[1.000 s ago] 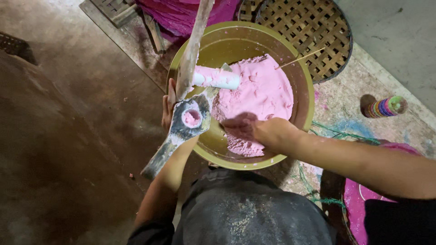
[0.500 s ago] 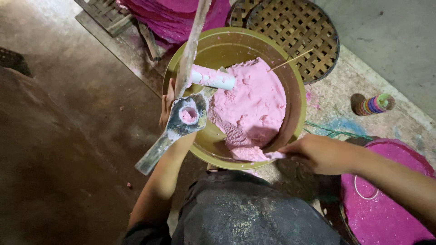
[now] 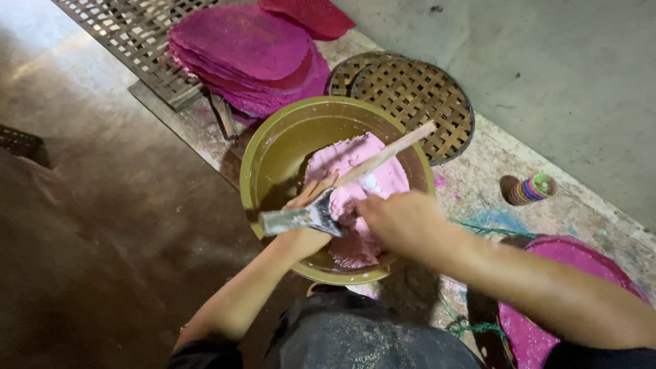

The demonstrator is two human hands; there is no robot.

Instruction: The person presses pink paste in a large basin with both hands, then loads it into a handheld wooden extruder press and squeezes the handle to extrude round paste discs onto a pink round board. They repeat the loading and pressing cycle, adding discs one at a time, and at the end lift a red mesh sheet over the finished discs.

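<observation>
The blurred right hand [image 3: 400, 220] hides part of the pink dough [image 3: 355, 174].

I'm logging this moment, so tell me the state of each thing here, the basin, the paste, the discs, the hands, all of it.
Olive basin: upright, part filled.
Pink paste: soft, heaped on one side.
Metal tool: smeared, gripped over the basin.
Wooden stick: slanted, across the basin.
Left hand: closed on the metal tool.
Right hand: blurred, at the paste; grip unclear.
Magenta discs: stacked.
Woven tray: flat, behind the basin.
</observation>
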